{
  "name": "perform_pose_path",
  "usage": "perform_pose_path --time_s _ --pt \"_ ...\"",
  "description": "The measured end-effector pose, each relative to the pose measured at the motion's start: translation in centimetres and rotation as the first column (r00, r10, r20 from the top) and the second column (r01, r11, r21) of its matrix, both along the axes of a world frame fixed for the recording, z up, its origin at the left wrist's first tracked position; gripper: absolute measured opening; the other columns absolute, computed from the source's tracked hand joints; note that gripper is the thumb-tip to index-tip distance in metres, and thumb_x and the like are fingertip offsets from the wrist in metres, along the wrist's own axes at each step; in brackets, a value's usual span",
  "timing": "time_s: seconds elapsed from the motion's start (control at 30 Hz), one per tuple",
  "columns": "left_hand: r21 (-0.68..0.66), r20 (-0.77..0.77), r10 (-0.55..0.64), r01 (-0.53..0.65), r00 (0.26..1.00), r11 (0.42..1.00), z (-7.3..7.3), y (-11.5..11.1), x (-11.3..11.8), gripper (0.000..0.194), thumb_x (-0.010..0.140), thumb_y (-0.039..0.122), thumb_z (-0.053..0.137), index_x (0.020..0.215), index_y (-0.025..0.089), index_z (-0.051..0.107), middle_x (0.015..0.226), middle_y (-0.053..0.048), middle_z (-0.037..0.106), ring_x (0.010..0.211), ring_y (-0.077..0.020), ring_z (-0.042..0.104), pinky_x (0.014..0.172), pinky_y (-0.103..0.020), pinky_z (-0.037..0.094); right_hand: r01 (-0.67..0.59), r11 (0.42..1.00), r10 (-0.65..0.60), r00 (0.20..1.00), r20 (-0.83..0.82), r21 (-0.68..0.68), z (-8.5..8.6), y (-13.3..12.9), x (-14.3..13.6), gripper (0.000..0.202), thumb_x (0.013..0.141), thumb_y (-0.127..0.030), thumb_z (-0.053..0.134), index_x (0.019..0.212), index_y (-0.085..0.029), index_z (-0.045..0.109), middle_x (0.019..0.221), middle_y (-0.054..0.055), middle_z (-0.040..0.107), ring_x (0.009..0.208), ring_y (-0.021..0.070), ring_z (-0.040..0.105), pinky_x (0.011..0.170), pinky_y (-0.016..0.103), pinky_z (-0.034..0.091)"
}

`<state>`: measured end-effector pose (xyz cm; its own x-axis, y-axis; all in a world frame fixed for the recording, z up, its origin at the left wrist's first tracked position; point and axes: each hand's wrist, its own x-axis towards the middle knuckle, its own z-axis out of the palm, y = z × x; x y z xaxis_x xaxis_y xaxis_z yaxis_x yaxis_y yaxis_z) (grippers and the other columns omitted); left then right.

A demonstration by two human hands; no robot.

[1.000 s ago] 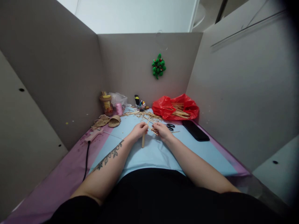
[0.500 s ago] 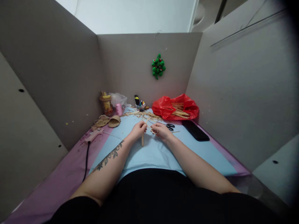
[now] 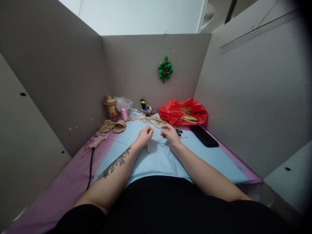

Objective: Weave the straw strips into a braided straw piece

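My left hand (image 3: 145, 135) is closed in a pinch around pale straw strips. One flat straw strip (image 3: 149, 147) hangs down below its fingers, and shorter ends stick out above and to the right. My right hand (image 3: 170, 134) is just to the right, fingers curled, at the end of a thin straw strip (image 3: 157, 131) that runs across from the left hand. Its fingertips seem to pinch that end, though the contact is small and blurred. Beside the right hand lie black-handled scissors (image 3: 179, 132), their blades partly hidden behind it.
Straw scraps (image 3: 156, 121) litter the back of the blue table cover (image 3: 156, 165). A red bag (image 3: 168, 112) of straw and a black case (image 3: 204, 136) lie right. At left are a glue gun (image 3: 98, 140), woven pieces (image 3: 119, 126), pink thread (image 3: 124, 114) and a pen cup (image 3: 146, 111).
My right hand has moved slightly right and up, away from the left hand, and its fingers look looser. A strip now spans the wider gap. The left hand stays in place.
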<state>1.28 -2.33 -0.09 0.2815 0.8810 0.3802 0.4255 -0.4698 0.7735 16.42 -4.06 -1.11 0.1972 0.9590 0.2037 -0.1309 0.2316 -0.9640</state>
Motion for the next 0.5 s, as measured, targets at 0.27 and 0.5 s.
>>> perform_pose_path --time_s 0.27,0.5 --pt "0.079 -0.144 -0.207 0.220 0.968 0.972 0.2 -1.3 0.4 0.018 0.079 0.026 0.040 0.066 0.017 0.049 0.060 0.002 0.051 0.059 -0.0111 0.044 0.057 -0.022 0.034 -0.149 0.895 0.085 0.982 -0.168 -0.420 0.2 1.0 1.4 0.045 0.076 -0.058 0.047 0.068 -0.016 0.057 0.053 0.002 0.052 0.040 0.0093 0.041 0.040 0.022 0.028" --pt "0.093 -0.354 -0.309 0.362 0.883 0.928 -0.4 -1.9 0.4 0.016 0.076 0.020 0.039 0.066 0.017 0.052 0.061 0.002 0.050 0.059 -0.0108 0.043 0.057 -0.021 0.033 -0.080 0.960 0.046 0.990 -0.130 -0.267 -0.1 1.2 1.6 0.017 0.065 -0.033 0.064 0.071 -0.018 0.058 0.052 -0.003 0.049 0.044 0.0083 0.041 0.040 0.020 0.027"
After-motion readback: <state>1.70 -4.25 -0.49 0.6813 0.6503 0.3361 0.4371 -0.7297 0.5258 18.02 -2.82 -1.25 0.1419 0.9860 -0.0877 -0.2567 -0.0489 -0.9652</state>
